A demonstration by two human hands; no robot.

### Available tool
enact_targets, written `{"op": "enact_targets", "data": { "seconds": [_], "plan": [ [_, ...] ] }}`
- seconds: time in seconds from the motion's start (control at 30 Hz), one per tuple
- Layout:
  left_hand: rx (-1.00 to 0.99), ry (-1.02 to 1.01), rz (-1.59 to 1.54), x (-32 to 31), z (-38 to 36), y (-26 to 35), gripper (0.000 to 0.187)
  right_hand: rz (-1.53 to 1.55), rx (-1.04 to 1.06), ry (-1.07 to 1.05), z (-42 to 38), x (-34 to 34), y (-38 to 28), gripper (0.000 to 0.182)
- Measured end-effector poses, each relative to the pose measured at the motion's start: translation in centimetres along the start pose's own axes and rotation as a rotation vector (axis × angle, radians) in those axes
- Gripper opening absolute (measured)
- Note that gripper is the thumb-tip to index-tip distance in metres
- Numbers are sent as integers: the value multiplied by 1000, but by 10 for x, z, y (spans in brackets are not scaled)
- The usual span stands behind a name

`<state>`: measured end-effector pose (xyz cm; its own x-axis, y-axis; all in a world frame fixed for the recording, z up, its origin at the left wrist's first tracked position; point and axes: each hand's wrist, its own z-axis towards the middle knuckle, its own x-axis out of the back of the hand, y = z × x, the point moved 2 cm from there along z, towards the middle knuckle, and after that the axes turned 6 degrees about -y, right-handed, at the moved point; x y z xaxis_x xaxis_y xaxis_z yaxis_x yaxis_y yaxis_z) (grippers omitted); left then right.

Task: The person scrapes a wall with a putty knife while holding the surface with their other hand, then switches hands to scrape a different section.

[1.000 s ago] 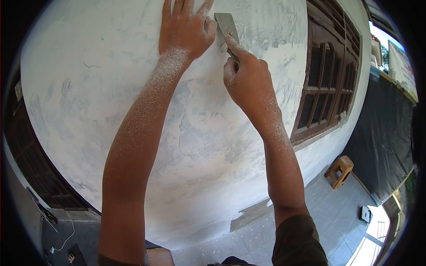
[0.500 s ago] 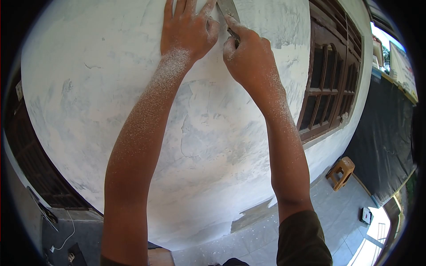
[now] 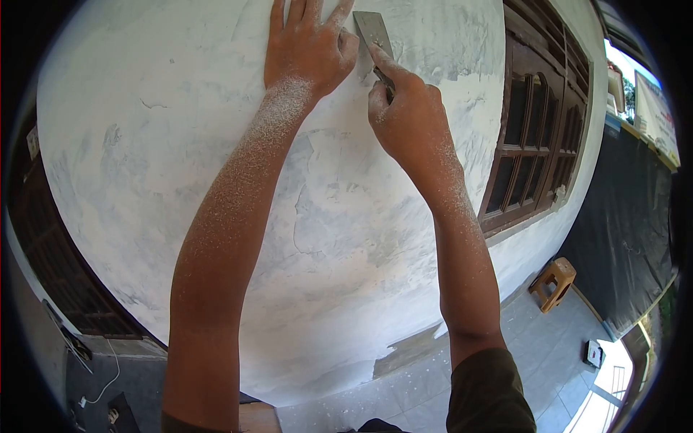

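Daylight, bright and even across the white plastered wall (image 3: 144, 144); no hard glare on it. Strongest light enters at the far right, where the open sky (image 3: 622, 63) is blown out to white. Soft shadows sit under both forearms. Heavy fisheye distortion: the wall bulges and the wooden window frame (image 3: 534, 123) bows. Black vignette fills the corners and both side edges. Focus is sharp at centre, dust grains on the arms resolve clearly; detail softens toward the rim
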<state>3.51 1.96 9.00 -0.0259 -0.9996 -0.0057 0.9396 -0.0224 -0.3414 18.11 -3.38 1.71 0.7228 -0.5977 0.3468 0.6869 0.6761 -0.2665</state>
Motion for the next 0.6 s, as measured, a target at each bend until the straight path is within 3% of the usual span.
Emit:
{"op": "enact_targets", "data": {
  "seconds": [0.07, 0.3, 0.4, 0.6],
  "plan": [
    [-8, -1, 14, -2, -1, -2, 61, -6, 71, 76, 20, 4, -4, 42],
    [-5, 16, 7, -4, 0, -1, 61, -17, -26, -40, -10, 3, 0, 43],
    [0, -33, 13, -1, -1, -2, 62, -21, 60, 70, 20, 3, -2, 41],
    [5, -23, 1, -1, 0, -1, 61, -10, 27, 28, -5, 2, -1, 40]
  ]
}}
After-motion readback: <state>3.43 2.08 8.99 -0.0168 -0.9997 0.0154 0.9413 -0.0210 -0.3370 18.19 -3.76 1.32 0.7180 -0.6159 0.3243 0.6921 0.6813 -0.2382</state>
